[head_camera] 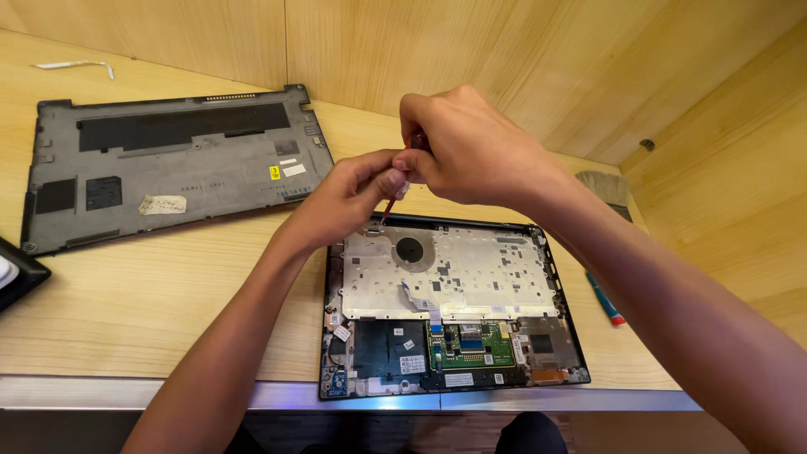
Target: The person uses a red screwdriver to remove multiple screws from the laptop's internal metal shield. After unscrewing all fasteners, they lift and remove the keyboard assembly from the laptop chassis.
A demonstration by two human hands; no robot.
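An opened laptop base (555,336) lies in front of me on the wooden bench, its silver inner plate and green circuit board showing. Above its far left corner my right hand (471,147) grips the handle of a red screwdriver (388,208), whose shaft points down at that corner. My left hand (349,197) pinches the screwdriver shaft just under the right hand. The tip's contact point is hidden by my fingers.
The removed dark grey bottom cover (168,160) lies at the far left. A black tray corner (17,273) pokes in at the left edge. A brush (607,189) and a blue-and-red tool (605,300) lie right of the laptop. A white cable (80,65) rests at the far left. Wooden walls stand behind and to the right.
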